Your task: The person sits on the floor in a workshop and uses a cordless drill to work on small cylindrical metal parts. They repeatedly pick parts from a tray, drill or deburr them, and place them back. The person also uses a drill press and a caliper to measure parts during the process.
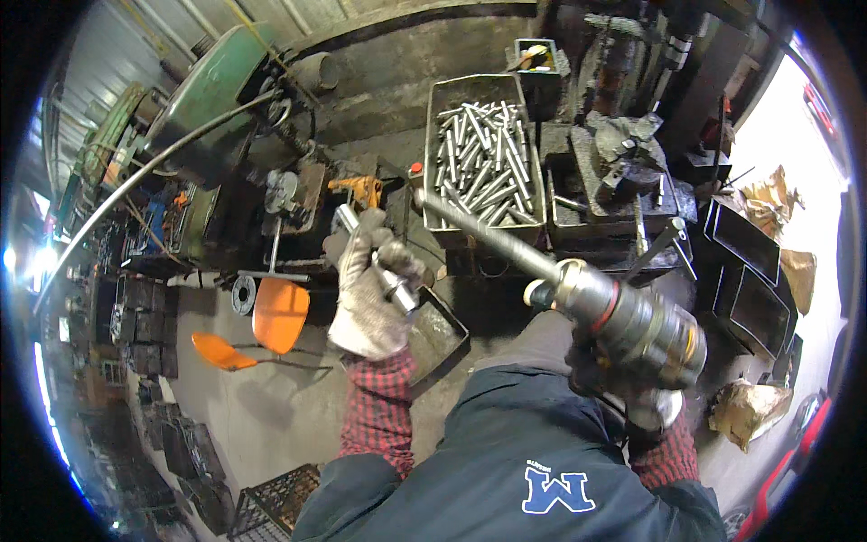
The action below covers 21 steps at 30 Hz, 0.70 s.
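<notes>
My left hand [368, 303], in a dirty grey-white work glove, is closed round a shiny metal cylinder [397, 287]. A bright metal end also shows above the fingers; whether it belongs to the same piece is hidden by the glove. My right hand [646, 406] grips a dark power drill [637, 330], its fingers mostly behind the tool body. From the drill a long grey rod-shaped bit [492, 237] points up and left, its tip to the right of my left hand. Beyond the bit, a metal bin [430, 126] holds many loose shiny rods [483, 158].
An orange chair [281, 314] stands at left, near a green machine [212, 90]. A shallow metal tray [444, 330] lies behind my left wrist. A greasy machine fixture [623, 163] is at the back right, dark open boxes [745, 280] at right. A black crate [275, 506] sits lower left.
</notes>
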Available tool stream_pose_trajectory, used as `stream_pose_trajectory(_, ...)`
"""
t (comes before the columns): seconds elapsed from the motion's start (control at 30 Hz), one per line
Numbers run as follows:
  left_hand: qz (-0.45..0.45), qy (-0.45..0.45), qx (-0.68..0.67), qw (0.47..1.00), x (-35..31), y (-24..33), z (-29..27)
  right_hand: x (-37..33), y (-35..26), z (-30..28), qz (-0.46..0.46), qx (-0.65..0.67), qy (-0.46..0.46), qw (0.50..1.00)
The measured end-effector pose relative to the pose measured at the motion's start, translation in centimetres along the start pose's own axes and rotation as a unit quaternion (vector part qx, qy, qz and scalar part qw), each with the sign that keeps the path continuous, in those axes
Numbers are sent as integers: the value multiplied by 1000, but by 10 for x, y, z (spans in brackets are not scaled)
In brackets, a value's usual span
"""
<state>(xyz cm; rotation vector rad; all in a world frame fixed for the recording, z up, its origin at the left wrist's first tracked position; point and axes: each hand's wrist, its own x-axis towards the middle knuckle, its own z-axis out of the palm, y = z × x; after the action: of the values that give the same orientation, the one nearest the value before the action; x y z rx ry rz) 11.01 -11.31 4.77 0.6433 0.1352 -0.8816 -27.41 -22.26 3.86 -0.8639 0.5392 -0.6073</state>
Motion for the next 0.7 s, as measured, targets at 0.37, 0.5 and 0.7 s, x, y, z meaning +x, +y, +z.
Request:
stream_pose_trajectory(0.37, 8, 50, -56, 997, 32, -35, 29, -57, 23, -39, 195, 229, -21, 953)
stream_pose_trajectory(0.5, -19, -15, -53, 998, 27, -45, 35, -50, 26, -31, 138, 50, -11, 989)
stream_pose_trajectory(0.7, -49, 7, -26, 998, 25, -55, 33, -32, 10, -11, 94, -111, -32, 989)
